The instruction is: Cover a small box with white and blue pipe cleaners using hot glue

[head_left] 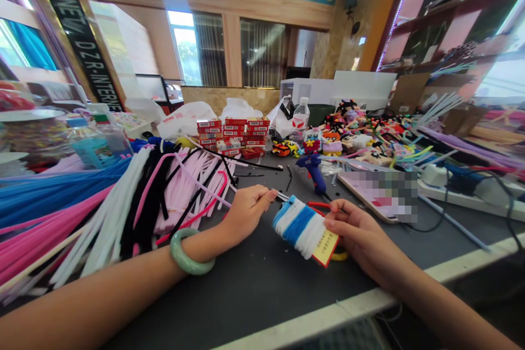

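Note:
My right hand (355, 227) pinches a small box (326, 249) by its yellow, red-edged end. Blue and white fuzzy pipe cleaner (301, 224) is wound round the box in bands. My left hand (248, 209) is closed in a pinch just left of the box. From its fingertips a thin, shiny pale piece (282, 196) runs towards the box's upper corner; its kind is unclear. Behind the box shows a red handle-like piece (319, 204), and a yellow curved piece (340, 256) shows below my right fingers. I cannot tell whether these two belong together.
Bundled pipe cleaners (102, 219) cover the left side. A blue glue gun (312, 171) stands beyond the box, near a phone (369, 194). Stacked red boxes (233, 131), a bottle (301, 115) and a doll heap (353, 126) are behind. A power strip (463, 197) lies right.

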Demonstrator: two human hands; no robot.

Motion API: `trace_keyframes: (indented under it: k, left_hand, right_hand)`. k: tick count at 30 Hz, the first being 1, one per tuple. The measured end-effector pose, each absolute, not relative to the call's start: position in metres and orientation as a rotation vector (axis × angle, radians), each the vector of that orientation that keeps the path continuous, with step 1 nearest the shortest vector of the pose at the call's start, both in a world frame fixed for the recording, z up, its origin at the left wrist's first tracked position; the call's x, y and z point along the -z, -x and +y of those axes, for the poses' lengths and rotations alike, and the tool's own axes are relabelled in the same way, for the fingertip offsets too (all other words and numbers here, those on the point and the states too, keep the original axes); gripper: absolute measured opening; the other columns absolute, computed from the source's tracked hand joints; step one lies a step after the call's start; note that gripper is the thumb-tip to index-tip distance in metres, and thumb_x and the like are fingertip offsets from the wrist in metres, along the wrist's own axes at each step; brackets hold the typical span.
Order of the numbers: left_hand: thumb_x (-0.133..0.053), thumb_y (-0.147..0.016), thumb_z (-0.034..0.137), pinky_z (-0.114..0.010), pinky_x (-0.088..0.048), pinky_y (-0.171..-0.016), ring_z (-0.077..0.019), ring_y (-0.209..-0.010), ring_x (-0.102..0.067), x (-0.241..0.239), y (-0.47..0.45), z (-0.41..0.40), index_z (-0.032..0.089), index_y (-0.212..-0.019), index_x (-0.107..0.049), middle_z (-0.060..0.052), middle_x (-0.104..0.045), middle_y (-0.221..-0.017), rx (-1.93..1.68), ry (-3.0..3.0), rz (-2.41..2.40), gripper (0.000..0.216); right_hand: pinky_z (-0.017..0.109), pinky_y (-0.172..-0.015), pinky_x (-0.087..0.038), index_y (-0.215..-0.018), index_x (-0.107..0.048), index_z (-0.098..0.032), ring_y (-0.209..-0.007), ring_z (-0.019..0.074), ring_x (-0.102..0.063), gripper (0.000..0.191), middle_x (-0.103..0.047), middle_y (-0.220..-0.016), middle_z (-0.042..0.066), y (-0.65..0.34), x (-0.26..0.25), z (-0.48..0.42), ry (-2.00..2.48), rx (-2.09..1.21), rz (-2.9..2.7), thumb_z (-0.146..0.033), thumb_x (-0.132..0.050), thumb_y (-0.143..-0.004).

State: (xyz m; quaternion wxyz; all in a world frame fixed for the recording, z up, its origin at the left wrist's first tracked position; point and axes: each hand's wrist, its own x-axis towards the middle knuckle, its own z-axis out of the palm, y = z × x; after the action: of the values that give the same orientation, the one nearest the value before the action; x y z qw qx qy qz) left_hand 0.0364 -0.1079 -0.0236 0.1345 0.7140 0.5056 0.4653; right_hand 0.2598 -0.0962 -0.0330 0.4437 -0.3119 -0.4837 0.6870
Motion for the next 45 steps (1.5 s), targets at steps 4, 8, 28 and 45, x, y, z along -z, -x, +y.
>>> trace_keyframes:
  k: [4,8,28,45]
  left_hand:
    - [-0.053,-0.084,0.038,-0.024,-0.038,-0.057,-0.0121,-0.056,-0.050,0.023,-0.036,-0.108,0.016,-0.053,-0.053,0.001,-0.054,-0.055,-1.385,-2.046,1.438,0.038]
    - [-0.064,-0.077,0.028,-0.025,-0.045,-0.064,-0.0150,-0.065,-0.060,0.023,-0.036,-0.108,0.015,-0.061,-0.066,-0.003,-0.066,-0.066,-1.382,-2.079,1.429,0.020]
    - [-0.064,-0.075,0.019,-0.032,-0.049,-0.071,-0.0197,-0.073,-0.067,0.022,-0.034,-0.107,0.017,-0.062,-0.067,-0.004,-0.073,-0.074,-1.321,-2.020,1.703,0.013]
    - [-0.046,-0.088,0.029,-0.032,-0.050,-0.074,-0.0185,-0.084,-0.063,0.025,-0.035,-0.105,0.015,-0.127,-0.050,-0.007,-0.067,-0.094,-1.591,-1.844,1.683,0.041]
  right_hand:
    - [0.019,-0.048,-0.045,-0.071,-0.048,-0.020,-0.051,0.0075,-0.055,0.048,-0.059,-0.058,-0.008,-0.259,0.032,-0.096,0.774,-1.703,-1.175,-0.030,-0.090,-0.050]
    - [0.018,-0.047,-0.044,-0.070,-0.048,-0.020,-0.051,0.0070,-0.054,0.047,-0.059,-0.058,-0.008,-0.260,0.032,-0.095,0.778,-1.698,-1.197,-0.031,-0.090,-0.052]
    - [0.026,-0.059,-0.054,-0.073,-0.046,-0.022,-0.066,0.0115,-0.063,0.042,-0.059,-0.074,-0.007,-0.263,0.040,-0.091,0.581,-1.659,-1.243,-0.028,-0.086,-0.062]
    - [0.031,-0.068,-0.056,-0.073,-0.046,-0.023,-0.074,0.0146,-0.060,0.041,-0.059,-0.082,-0.003,-0.265,0.047,-0.088,0.680,-1.318,-1.299,-0.036,-0.084,-0.063]
